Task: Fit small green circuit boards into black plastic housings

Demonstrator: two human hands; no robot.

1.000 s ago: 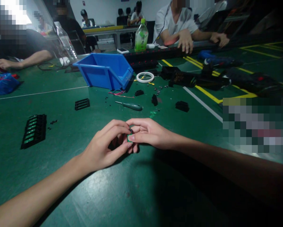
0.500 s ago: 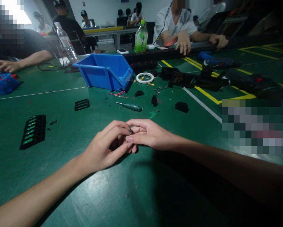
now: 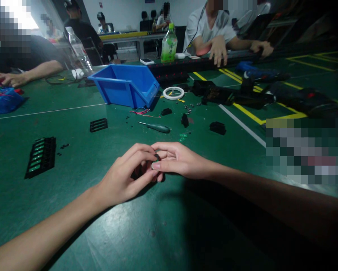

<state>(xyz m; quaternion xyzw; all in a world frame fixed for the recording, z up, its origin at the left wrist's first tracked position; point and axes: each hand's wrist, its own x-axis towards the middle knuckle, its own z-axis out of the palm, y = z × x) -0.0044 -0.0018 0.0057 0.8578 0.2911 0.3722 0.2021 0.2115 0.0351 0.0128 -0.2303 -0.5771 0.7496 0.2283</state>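
My left hand (image 3: 129,171) and my right hand (image 3: 176,160) meet low over the green table, fingers closed together. Between their fingertips is a small black part (image 3: 156,157), mostly covered, so its kind cannot be made out. Just beyond my hands lie a screwdriver (image 3: 156,127) with a dark green handle and some small green boards (image 3: 182,137). Black blocks (image 3: 185,120) lie behind and to the right. On the left are a black slotted frame (image 3: 98,125) and a black rack holding a row of green boards (image 3: 40,157).
A blue bin (image 3: 118,90) stands at the back, beside a white ring of tape (image 3: 173,93) and scattered small screws (image 3: 188,108). A green bottle (image 3: 169,44) is behind. Black equipment (image 3: 228,92) lies right. Co-workers' hands rest at the far left and across the table.
My right thumb has shifted very slightly, and a little more of the small black part shows between the fingertips. Otherwise my hands hold the same place.
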